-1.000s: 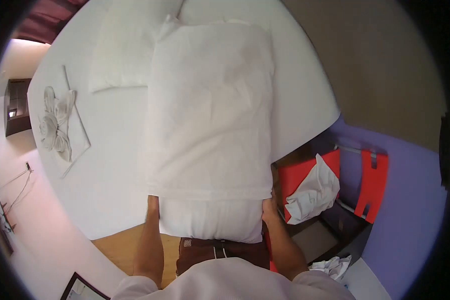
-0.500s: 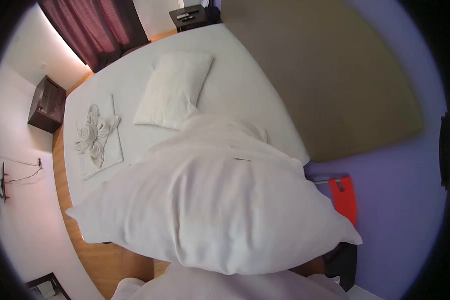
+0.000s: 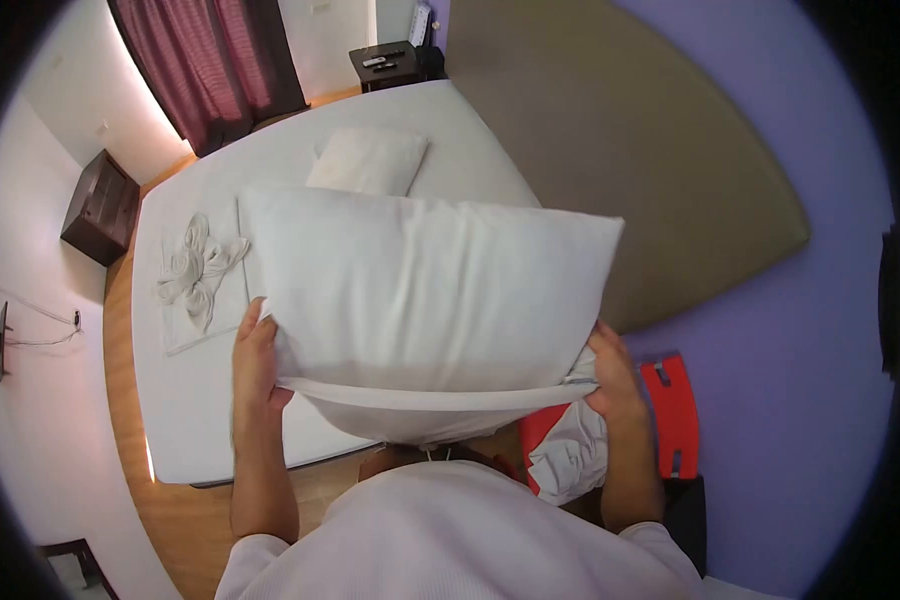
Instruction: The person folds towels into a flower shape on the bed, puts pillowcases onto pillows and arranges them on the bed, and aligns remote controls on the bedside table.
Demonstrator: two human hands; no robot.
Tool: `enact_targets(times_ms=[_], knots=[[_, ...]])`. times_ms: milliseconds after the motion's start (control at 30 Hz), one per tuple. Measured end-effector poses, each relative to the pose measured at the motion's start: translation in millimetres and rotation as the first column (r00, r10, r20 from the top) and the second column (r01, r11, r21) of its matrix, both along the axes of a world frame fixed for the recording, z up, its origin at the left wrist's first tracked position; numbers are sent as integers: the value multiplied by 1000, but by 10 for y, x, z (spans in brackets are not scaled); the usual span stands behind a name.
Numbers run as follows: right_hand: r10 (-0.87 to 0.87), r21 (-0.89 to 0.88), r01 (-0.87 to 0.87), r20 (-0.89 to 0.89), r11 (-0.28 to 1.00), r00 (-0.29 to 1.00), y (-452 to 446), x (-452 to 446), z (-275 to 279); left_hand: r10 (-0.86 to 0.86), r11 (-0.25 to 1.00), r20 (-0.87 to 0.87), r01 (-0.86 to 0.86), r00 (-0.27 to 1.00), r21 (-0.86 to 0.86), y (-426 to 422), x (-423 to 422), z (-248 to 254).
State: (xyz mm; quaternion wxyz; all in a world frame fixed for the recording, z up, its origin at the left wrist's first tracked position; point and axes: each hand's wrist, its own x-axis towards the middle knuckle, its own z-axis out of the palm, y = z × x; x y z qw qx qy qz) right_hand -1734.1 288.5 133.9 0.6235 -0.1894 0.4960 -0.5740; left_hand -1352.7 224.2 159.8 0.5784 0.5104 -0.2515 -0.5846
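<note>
The left hand (image 3: 258, 350) and right hand (image 3: 610, 368) grip opposite sides of a white pillowcase (image 3: 430, 402) at its hem — a white pillow (image 3: 440, 290) protruding upward, held before the bed (image 3: 190, 410). Markings on the distant remote (image 3: 374, 62) are too small to read.

nr pillow (image 3: 430, 290): matt cloth (sl. creased); flr (image 3: 170, 520): smooth wood

On my feed, the held pillow (image 3: 440, 290) hides the near edge of the rear pillow (image 3: 372, 160). The top edge crops the curtain (image 3: 205, 65). Items (image 3: 374, 62) on the nightstand (image 3: 390, 84) are too small to identify.
</note>
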Motion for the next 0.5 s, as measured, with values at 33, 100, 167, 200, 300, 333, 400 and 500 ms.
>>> enact_targets(times_ms=[33,100,167,200,300,333,400,500], knots=[[-20,-23,19,-36,1000,999,71,3,25,25,1000,-20,-25,999,2,70,7,14],[-52,-88,42,-112,995,992,197,53,2,86,996,-65,-87,994,-10,138,69,-5],[-116,19,123,-213,992,970,219,156,-165,110,994,-27,-109,994,25,80,252,-336],[-131,103,150,-173,983,976,195,189,-144,75,997,10,-75,997,14,19,439,-493],[-91,-94,71,-227,993,970,75,57,147,137,985,-1,-136,991,-109,52,339,16],[-51,-166,17,-207,986,977,92,26,359,157,983,9,-155,988,-100,128,338,122],[-117,-240,68,-194,968,974,40,84,428,168,977,-13,-169,986,-129,86,411,76],[-90,-124,61,-243,990,966,98,64,501,222,954,-64,-230,973,-192,120,515,164]])
